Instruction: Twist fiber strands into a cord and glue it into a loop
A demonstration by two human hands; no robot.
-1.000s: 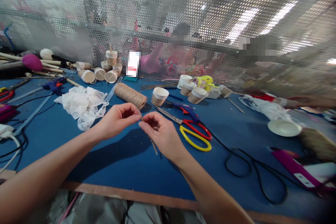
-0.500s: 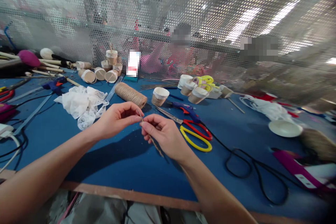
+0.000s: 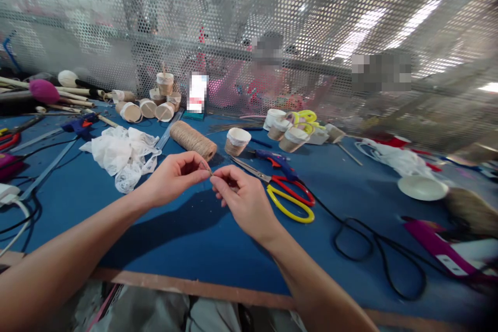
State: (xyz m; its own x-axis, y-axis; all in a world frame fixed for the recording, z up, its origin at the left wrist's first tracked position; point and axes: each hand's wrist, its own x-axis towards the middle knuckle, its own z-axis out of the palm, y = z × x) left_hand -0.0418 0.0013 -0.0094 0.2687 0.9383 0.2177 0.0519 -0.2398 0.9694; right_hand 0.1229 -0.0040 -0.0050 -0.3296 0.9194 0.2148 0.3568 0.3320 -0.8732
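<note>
Fingers of the left hand (image 3: 175,180) and right hand (image 3: 249,202) both pinch a thin brown strand (image 3: 210,171), tips almost meeting. Its visible length bridges the narrow gap, long axis slanting down rightward; neither hand clearly nearer. Roll of twine (image 3: 192,140) lies on the tabletop (image 3: 187,259) just beyond the left hand; scissors (image 3: 290,211) right of the right.

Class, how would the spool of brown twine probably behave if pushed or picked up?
The spool would probably roll if pushed broadside, being a cylinder lying on its side. It seems unlikely to feel slippery, since its wound surface looks coarse. It would likely hold its shape when lifted, as the winding looks close and even.
</note>
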